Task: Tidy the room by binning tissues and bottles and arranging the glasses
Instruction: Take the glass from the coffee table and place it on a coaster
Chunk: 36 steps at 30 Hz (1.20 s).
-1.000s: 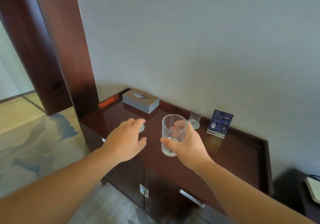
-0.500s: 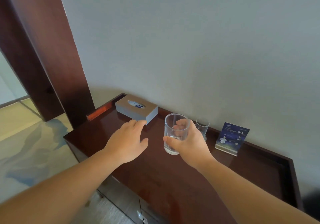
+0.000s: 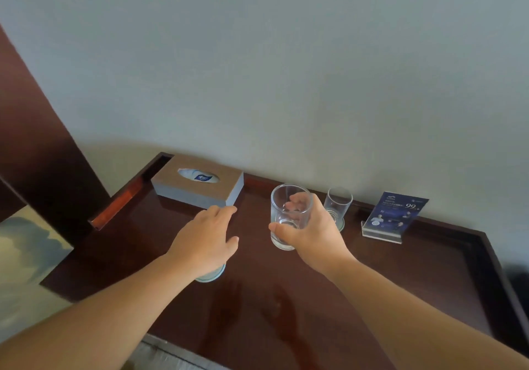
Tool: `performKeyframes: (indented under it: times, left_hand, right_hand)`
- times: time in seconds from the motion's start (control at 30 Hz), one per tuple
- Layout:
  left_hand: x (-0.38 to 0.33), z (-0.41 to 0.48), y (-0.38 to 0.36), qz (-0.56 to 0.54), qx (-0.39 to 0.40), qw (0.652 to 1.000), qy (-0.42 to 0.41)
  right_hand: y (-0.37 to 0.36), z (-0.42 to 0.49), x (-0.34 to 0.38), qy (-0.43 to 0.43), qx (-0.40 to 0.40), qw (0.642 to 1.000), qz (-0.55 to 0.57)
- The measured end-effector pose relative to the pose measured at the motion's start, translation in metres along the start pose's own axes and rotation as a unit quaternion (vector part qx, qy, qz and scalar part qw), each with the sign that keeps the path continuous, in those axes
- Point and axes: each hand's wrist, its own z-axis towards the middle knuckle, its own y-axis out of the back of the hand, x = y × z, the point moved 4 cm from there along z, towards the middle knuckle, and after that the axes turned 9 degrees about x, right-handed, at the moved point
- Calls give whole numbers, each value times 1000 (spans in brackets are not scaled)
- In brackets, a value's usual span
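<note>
A dark wooden cabinet top (image 3: 400, 278) is carrying a tissue box (image 3: 197, 185) at its back left corner. The right hand (image 3: 310, 233) is gripping an upright clear glass (image 3: 289, 216) above mid-top. The left hand (image 3: 206, 241), fingers spread and empty, is covering a coaster (image 3: 211, 276). A second glass (image 3: 337, 205) is standing by the back edge, beside a card stand (image 3: 392, 218).
</note>
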Motion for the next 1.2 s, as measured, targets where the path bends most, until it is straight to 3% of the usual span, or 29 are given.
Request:
performKeyframes:
  times: [0.33,0.67,1.2]
  left_hand:
    - [50,51,-31,15,87,995,-46]
    - [75,67,-90,57,177,982,-19]
    - [97,75,-110,150,212,965,28]
  right_hand:
    - [-34,32,-19,-66,-60,996,-1]
    - [-49,53,-53,-99,-44,994,11]
    - [-55,58,-67,-122,-22,992,17]
